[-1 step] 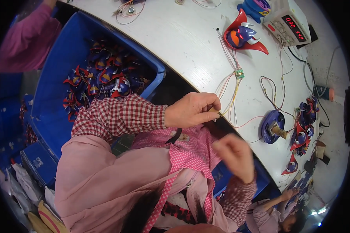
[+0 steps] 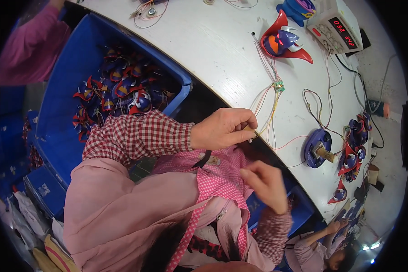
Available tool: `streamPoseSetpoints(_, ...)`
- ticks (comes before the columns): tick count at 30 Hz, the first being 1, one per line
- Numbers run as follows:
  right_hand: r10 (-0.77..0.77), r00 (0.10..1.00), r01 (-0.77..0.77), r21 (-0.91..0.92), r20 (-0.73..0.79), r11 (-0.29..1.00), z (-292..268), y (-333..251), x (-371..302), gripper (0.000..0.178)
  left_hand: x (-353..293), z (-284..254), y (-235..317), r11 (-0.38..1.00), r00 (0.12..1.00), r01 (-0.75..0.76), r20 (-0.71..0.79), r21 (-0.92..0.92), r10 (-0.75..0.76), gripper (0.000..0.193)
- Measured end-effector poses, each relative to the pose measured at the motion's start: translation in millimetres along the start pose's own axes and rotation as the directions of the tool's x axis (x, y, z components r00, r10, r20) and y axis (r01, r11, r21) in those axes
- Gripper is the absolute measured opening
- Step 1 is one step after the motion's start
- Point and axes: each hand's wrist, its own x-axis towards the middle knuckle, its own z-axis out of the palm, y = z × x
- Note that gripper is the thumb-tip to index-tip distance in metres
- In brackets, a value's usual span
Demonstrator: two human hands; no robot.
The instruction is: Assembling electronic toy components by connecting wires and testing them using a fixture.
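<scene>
Head view: pinches small tan piece [image 2: 249, 129] between thumb and fingers of left hand [image 2: 221, 128], just beside edge of desk [image 2: 213, 50]; holds right hand [image 2: 269, 185] curled, apart; cannot tell how closed, or on what.

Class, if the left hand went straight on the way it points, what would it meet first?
Probably the yellow wires running to the green circuit board, just beyond the left hand; how high they sit over the white table is hard to tell.
</scene>
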Motion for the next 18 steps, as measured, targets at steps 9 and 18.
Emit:
streamPoseSetpoints(9, 0.019, 0.764, 0.411, 0.509, -0.645, 0.756, 62.2, 46.3, 61.4, 0.027, 1.6, 0.9, 2.7, 1.000, 0.999, -0.004, 0.044, -0.026, 0.006, 0.015)
streamPoseSetpoints(18, 0.024, 0.832, 0.378, 0.599, -0.554, 0.705, 62.1, 48.6, 56.6, 0.022, -1.1, -2.8, 5.3, 0.990, 0.995, 0.061, 0.082, -0.130, -0.051, 0.014)
